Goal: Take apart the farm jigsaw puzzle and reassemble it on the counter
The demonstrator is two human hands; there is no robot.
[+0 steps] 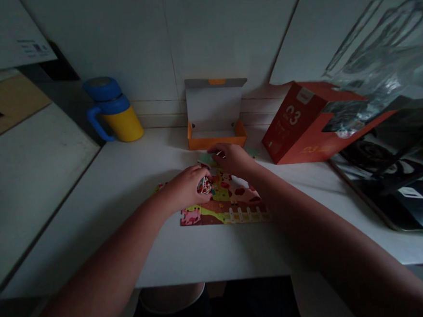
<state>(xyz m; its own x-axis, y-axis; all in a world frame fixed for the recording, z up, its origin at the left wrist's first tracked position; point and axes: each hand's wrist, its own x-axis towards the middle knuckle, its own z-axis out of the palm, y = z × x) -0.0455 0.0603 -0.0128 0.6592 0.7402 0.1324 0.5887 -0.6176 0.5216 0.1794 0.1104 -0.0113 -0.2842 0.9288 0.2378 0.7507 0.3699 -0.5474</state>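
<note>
Before a pale wall, puzzle on white desk

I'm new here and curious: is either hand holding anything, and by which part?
The left hand seems to grip puzzle pieces by their edges; whether the right hand holds anything can't be told.

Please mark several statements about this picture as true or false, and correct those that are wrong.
1. The orange box stands open beyond the puzzle. True.
2. The jug has a red handle. False: the handle is blue.
3. The left hand and the right hand are both at the puzzle. True.
4. The red box stands to the left of the orange box. False: the red box stands to its right.
</note>
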